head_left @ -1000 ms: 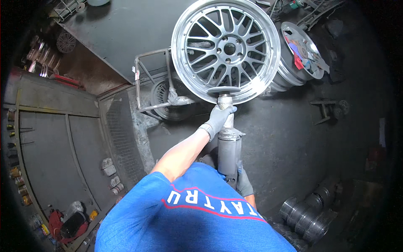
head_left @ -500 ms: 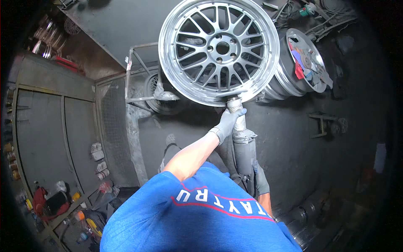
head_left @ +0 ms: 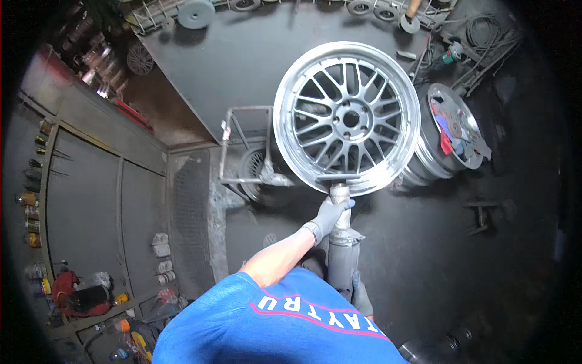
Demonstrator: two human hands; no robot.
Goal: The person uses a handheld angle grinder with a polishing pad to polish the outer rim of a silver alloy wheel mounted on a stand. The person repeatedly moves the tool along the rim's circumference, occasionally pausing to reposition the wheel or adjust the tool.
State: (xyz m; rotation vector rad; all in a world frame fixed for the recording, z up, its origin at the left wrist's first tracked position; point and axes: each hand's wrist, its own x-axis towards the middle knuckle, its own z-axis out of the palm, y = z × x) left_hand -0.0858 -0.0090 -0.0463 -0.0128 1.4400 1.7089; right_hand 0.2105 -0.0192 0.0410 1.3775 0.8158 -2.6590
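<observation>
One gloved left hand (head_left: 331,216) wraps the pale neck (head_left: 344,220) of a grey power tool (head_left: 344,250); the right hand (head_left: 362,296) is at its lower body (head_left: 340,275), its grip too hidden for me to tell. The tool's flat disc (head_left: 337,177) overlaps the near edge of a silver wheel (head_left: 356,130), between a metal frame (head_left: 226,151) and a second wheel (head_left: 438,159).

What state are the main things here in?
Spoked wheel: shiny rim, centre hole uncovered
Power tool: held; running or not, can't tell
Disc: over the wheel's lower rim; contact unclear
Left hand: gloved, closed around tool's neck
Right hand: gloved, beside tool's body, grip hidden
</observation>
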